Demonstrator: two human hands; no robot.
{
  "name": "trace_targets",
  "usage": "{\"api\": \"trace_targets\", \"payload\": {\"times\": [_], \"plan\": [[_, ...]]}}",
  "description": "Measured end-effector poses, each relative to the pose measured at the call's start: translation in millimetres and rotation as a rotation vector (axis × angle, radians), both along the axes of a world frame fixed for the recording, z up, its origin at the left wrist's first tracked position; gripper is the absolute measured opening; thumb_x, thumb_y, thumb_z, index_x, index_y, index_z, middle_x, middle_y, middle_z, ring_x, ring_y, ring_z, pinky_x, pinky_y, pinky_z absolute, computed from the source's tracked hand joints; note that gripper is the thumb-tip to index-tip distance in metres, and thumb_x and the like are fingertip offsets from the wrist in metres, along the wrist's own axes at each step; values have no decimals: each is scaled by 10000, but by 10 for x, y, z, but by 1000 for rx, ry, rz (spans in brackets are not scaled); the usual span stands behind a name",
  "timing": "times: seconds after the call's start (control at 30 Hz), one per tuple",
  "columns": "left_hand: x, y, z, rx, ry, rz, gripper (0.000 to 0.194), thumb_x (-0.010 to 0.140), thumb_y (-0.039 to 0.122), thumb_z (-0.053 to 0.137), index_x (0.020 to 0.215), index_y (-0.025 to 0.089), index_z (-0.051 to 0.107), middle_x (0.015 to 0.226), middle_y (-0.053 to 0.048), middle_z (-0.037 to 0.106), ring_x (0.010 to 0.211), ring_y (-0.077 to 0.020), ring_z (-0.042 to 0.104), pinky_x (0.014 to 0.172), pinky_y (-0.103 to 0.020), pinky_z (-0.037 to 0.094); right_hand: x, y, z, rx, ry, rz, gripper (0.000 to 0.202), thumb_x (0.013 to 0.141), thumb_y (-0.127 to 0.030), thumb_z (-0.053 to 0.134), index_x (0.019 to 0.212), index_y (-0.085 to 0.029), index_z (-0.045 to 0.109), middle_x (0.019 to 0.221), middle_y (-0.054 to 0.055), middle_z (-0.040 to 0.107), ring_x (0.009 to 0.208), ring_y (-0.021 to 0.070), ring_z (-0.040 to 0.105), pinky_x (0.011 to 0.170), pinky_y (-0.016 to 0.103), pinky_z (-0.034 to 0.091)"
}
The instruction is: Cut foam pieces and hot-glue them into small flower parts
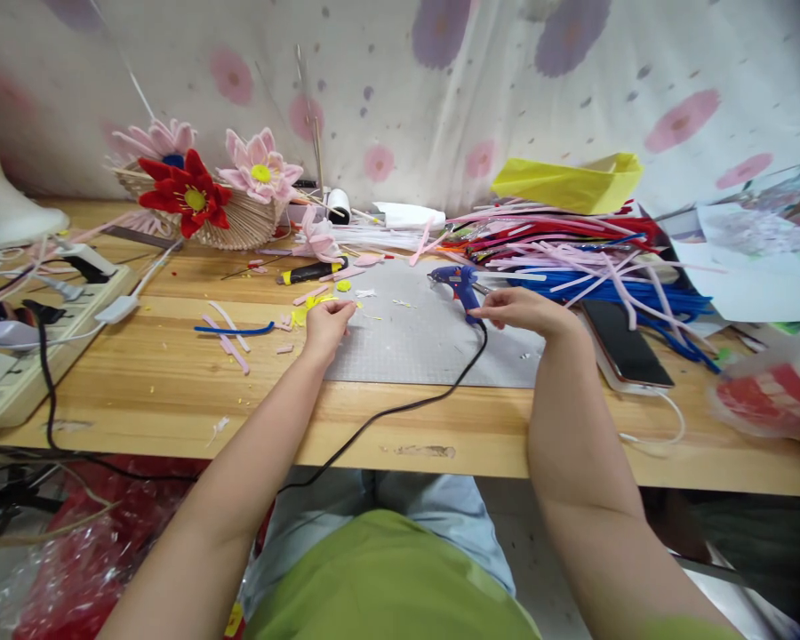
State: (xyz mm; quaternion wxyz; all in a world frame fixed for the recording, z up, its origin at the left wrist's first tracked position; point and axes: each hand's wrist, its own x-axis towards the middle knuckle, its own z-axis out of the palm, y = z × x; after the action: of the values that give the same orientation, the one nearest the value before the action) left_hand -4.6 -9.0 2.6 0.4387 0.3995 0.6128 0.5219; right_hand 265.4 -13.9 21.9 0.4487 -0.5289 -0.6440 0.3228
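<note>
My left hand (328, 331) is closed in a pinch at the left edge of the grey cutting mat (427, 356). Whatever lies between its fingertips is too small to make out. Yellow fuzzy scraps (308, 308) lie just beside it. The fingertips of my right hand (524, 311) are at the handle end of a blue hot glue gun (463, 286), closed on it. The gun's nozzle points left over the mat, and a black cord (400, 409) runs from its handle toward the table's front edge.
Fuzzy-stem flowers (193, 197) stand at the back left. Craft knife (312, 271) and cut stems (230, 342) lie left of the mat. Bundles of pipe cleaners (573, 240), a phone (627, 342) and a plastic tub (773, 391) are right; a power strip (60, 338) is far left.
</note>
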Motion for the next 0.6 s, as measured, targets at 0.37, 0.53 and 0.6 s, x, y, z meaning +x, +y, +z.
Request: {"api": "trace_targets", "payload": {"times": [0.37, 0.53, 0.6], "plan": [[-34, 36, -137, 66, 161, -62, 78, 649, 214, 646, 655, 139, 668, 576, 9, 599, 448, -76, 459, 426, -212, 375, -189, 469, -395, -52, -37, -410, 357, 618, -474, 677, 776, -158, 629, 724, 82, 661, 700, 214, 615, 639, 343, 475], [-53, 51, -104, 20, 107, -10, 96, 646, 221, 645, 664, 130, 672, 645, -4, 631, 421, -68, 453, 435, -231, 388, -432, 254, -234, -102, 221, -28, 381, 638, -512, 678, 766, -158, 624, 606, 18, 607, 473, 93, 482, 448, 239, 380], [-65, 59, -100, 16, 78, -4, 97, 642, 223, 647, 657, 129, 664, 634, 3, 623, 410, -59, 436, 433, -227, 393, -565, 172, -186, -169, 143, 91, 392, 643, -541, 678, 697, -157, 617, 533, 1, 563, 438, 82, 449, 418, 229, 348]]}}
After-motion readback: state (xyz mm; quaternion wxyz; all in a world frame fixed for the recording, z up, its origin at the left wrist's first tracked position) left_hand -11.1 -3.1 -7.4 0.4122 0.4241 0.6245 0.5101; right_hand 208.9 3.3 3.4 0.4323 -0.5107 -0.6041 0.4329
